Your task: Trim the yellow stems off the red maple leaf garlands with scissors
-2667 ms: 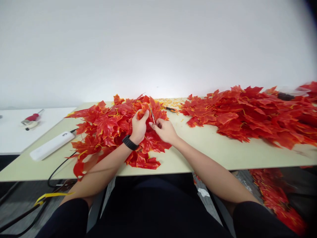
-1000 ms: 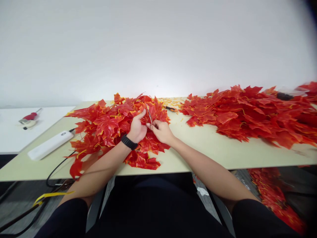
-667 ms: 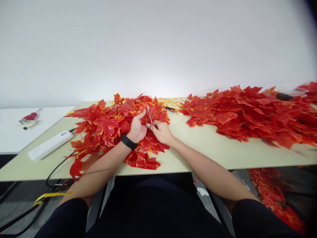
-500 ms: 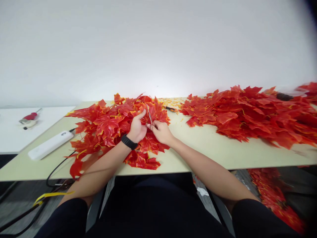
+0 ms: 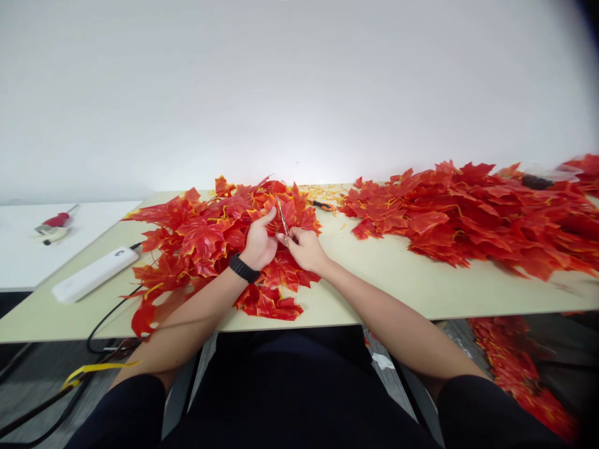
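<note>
A heap of red artificial maple leaves point(image 5: 206, 234) with yellow edges lies on the pale table in front of me. Within it, my left hand point(image 5: 261, 244), wearing a black wristband, holds some of the leaves, its thumb pointing up and away; its other fingers are mostly hidden. Close against it, my right hand point(image 5: 304, 248) is closed around the lower end of a slim, shiny metal tool point(image 5: 282, 215). The tool points up and away between both hands, over the leaves. Its exact kind is too small to make out.
Orange-and-black handled pliers or cutters point(image 5: 324, 206) lie behind the heap, near yellow scraps point(image 5: 327, 192). A bigger leaf pile point(image 5: 449, 218) covers the right side. A white power bank point(image 5: 96, 274) with a black cable sits left. More leaves point(image 5: 515, 368) are below the table.
Both hands stay in nearly the same place. The metal tool and the fingers on it have shifted only very slightly.
</note>
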A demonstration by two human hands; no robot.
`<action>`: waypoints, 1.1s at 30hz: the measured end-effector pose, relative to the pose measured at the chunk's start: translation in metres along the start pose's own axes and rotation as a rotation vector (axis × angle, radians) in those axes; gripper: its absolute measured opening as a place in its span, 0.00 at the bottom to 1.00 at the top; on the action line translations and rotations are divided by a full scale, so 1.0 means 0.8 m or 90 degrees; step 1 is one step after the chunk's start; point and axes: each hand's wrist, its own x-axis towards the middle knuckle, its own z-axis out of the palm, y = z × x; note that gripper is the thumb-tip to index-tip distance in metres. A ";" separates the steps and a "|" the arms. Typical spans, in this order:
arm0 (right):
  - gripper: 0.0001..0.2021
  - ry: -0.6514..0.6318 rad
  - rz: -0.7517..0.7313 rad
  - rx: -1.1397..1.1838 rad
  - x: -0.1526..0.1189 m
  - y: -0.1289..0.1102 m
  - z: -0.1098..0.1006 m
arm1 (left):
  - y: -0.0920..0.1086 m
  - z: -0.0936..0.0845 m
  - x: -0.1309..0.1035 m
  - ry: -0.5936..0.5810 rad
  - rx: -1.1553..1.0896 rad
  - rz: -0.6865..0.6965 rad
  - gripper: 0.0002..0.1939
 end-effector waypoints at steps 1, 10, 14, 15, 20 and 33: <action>0.22 -0.001 -0.002 0.004 0.000 0.001 0.001 | 0.000 -0.001 0.001 0.000 -0.001 0.002 0.09; 0.20 0.006 -0.018 0.005 0.002 0.007 0.004 | -0.001 -0.004 0.004 -0.006 0.007 0.007 0.10; 0.19 0.014 -0.013 0.006 0.002 0.009 0.004 | 0.000 -0.002 0.003 0.011 0.000 0.012 0.10; 0.19 0.017 -0.011 0.009 0.002 0.009 0.004 | 0.000 -0.002 0.003 0.018 0.000 0.013 0.10; 0.21 0.022 -0.002 0.034 0.002 0.008 0.004 | -0.001 -0.003 0.004 0.032 -0.004 0.020 0.10; 0.28 -0.008 0.031 0.009 -0.003 -0.003 -0.009 | -0.004 -0.009 0.009 0.035 -0.009 0.065 0.13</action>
